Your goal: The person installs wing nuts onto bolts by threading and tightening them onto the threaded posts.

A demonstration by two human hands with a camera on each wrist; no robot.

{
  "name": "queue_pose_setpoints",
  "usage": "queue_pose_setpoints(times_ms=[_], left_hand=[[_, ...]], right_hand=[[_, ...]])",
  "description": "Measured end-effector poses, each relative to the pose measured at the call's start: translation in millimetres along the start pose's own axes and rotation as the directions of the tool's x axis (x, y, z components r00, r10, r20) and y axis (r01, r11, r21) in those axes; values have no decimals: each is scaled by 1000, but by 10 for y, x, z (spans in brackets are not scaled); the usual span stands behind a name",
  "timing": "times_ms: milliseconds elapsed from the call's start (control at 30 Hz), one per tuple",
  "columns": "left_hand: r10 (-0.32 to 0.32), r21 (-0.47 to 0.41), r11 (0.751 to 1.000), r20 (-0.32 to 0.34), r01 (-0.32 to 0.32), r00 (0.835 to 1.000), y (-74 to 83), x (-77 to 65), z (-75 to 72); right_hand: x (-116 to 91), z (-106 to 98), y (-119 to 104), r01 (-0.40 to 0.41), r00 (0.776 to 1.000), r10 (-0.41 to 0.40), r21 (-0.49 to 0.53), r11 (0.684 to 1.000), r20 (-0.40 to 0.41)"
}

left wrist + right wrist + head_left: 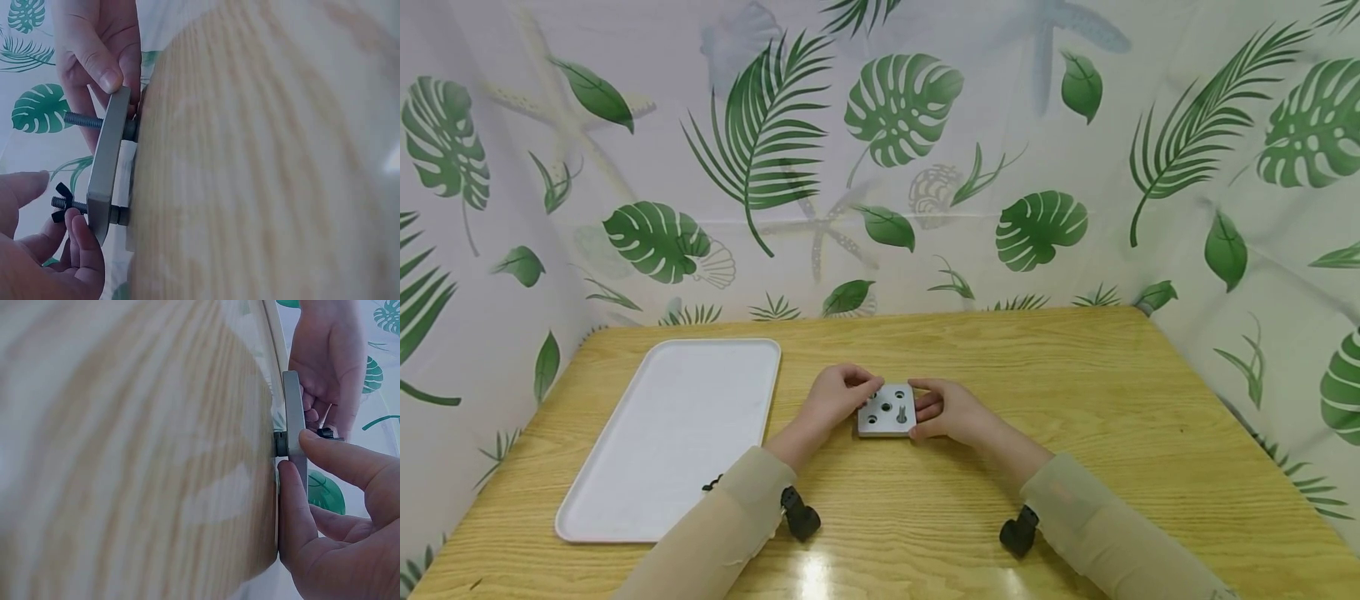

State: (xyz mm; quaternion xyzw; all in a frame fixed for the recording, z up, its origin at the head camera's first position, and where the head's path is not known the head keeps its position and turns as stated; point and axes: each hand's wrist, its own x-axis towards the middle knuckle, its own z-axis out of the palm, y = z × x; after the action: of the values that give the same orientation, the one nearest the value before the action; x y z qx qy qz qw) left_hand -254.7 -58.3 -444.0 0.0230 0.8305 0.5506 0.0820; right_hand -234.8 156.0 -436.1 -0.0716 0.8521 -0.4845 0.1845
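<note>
A square silver metal plate point(886, 427) with several holes stands slightly raised over the table on bolts, their heads beneath it. One bolt point(81, 120) pokes up bare through the plate. Another carries a black wing nut point(62, 203), which my left hand point(838, 400) holds between curled fingers and thumb at the far left corner; fingertips touch its lower wing in the left wrist view, the thumb a little apart. My right hand point(953, 410) pinches the plate's right edge, its thumb point(337, 456) on the upper face and a finger underneath. In the head view, my left fingers hide the wing nut.
A white rectangular tray point(677, 433) lies on the left of the wooden table point(1060, 375), under my left forearm. Black straps with small devices point(801, 517) hang at both wrists. Leaf-patterned cloth point(955, 275) encloses the table's back and sides.
</note>
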Motion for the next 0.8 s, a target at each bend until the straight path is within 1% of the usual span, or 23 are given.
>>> queue_pose_setpoints(times_ms=[33,133,267,467,633,800], left_hand=[[6,18,1000,-2,-6,1000,3,-1,4],[1,32,999,-9,-1,1000,18,-7,13],[-8,18,1000,-11,8,1000,36,-16,17],[-8,6,1000,-27,8,1000,28,-6,12],[-21,-51,998,-31,19,999,2,-1,-5],[-25,-125,992,-14,23,1000,-25,8,-17]], right_hand=[[2,0,2,-2,1000,2,0,1000,-1],[12,1,10,-10,1000,10,1,1000,-3],[23,5,16,-19,1000,19,5,1000,-7],[34,5,26,-11,1000,12,13,1000,-7],[34,1,26,-9,1000,9,16,1000,-5],[22,-3,17,-8,1000,8,10,1000,-6]])
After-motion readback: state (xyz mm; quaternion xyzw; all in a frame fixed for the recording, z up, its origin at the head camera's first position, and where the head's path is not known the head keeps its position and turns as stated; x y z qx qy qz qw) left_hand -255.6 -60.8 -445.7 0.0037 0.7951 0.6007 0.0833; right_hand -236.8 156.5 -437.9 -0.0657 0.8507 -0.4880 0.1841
